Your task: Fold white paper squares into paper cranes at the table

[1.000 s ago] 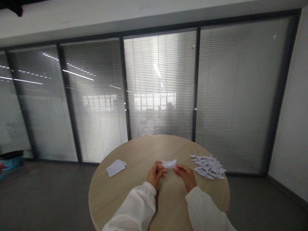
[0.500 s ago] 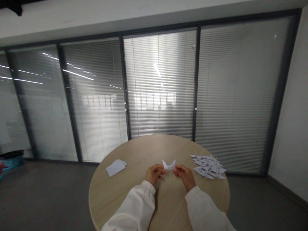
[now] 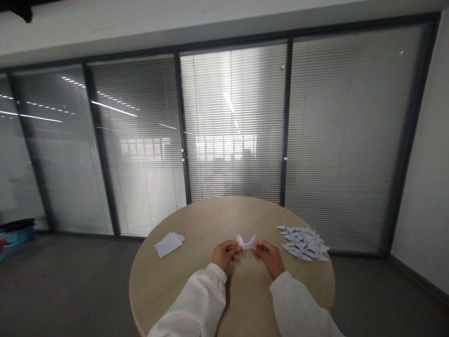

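The round table (image 3: 233,213) bears sheets (image 3: 169,245) and folded papers (image 3: 304,243).

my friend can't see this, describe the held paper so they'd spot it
Find the round table, then the left hand and right hand over it. They hold a white folded paper with upturned points, unlike the flat sheets or spiky paper pile, which lie unheld.

The folded paper (image 3: 248,245) now shows what look like 3 raised points, up from 2.
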Demonstrator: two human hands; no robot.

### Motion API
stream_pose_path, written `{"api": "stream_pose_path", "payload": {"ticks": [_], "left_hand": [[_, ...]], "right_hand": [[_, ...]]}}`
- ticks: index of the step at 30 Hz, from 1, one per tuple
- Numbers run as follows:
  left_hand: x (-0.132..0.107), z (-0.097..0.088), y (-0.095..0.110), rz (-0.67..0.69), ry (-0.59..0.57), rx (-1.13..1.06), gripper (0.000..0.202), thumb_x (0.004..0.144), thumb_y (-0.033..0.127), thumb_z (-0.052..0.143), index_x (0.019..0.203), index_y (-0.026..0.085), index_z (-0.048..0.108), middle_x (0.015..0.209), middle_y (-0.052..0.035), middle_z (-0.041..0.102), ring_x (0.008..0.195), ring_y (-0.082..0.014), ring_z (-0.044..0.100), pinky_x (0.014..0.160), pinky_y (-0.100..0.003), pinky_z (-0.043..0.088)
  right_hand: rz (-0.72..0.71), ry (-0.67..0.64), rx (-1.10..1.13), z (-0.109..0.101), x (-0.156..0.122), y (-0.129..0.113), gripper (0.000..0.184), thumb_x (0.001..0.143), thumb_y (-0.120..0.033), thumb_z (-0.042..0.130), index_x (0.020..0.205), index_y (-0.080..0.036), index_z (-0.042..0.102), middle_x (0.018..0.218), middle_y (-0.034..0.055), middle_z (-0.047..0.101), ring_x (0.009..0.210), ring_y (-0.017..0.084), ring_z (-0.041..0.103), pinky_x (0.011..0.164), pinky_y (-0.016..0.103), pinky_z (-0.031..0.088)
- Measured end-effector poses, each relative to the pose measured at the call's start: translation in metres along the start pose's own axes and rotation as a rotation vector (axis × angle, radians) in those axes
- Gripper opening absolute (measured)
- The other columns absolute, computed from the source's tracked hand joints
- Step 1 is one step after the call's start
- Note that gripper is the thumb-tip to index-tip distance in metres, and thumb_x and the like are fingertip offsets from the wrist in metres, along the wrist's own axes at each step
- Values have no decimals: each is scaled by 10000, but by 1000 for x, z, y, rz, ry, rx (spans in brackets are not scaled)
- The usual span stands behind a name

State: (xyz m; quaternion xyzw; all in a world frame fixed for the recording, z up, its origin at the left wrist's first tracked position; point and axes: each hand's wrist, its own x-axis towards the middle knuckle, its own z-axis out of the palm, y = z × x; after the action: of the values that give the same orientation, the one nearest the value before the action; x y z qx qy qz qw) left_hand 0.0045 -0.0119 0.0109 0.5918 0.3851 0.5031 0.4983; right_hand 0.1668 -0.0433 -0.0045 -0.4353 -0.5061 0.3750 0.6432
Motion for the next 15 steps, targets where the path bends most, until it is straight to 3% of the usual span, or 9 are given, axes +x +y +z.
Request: {"api": "stream_pose_path", "payload": {"ticks": [11,15], "left_hand": [[1,-2,-7,39,-46,216,125,601,231,585,676,149,641,555,-10,633,524,-138,578,418,-206,450],[0,-1,-7,29,-56,198,126,598,243,592,679,154,629,547,0,624,486,-120,555,408,-201,445]], "right_hand": [[-33,-61,-83,4,-4,2,209,599,-373,616,664,-174,606,561,-3,609,528,140,548,508,239,428],[-37,-66,-91,5,-4,1,232,600,-397,614,676,-179,595,610,12,623,538,144,556,500,243,446]]}}
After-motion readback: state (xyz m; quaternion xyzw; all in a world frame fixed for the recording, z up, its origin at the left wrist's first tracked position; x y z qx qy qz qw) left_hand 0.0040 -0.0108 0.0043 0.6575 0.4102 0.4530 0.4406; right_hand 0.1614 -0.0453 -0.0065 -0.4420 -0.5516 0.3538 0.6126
